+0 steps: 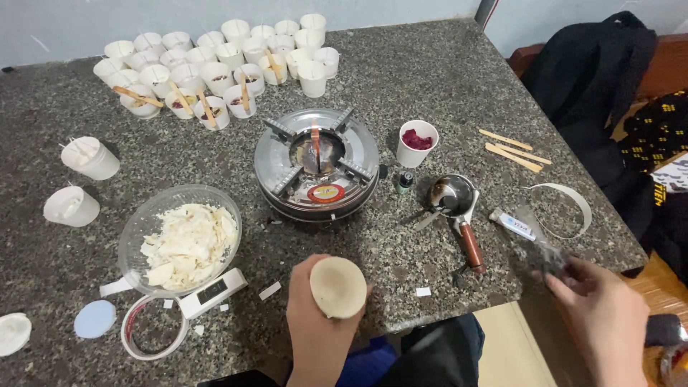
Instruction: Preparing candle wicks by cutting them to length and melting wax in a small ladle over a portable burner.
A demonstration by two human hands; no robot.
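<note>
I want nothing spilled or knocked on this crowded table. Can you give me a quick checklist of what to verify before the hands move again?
1. Left hand grips the round tan block firmly: ok.
2. Right hand contents identified: cannot tell, blurred.
3. Bowl of white flakes sits fully on the table: ok.
4. Small metal pan is off the burner: ok.
5. Burner unlit: cannot tell.
6. Cup of red bits stands upright: ok.

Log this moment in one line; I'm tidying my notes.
left hand: holds round tan lump | right hand: pinches clear wrapper | table: burner, bowl
</note>
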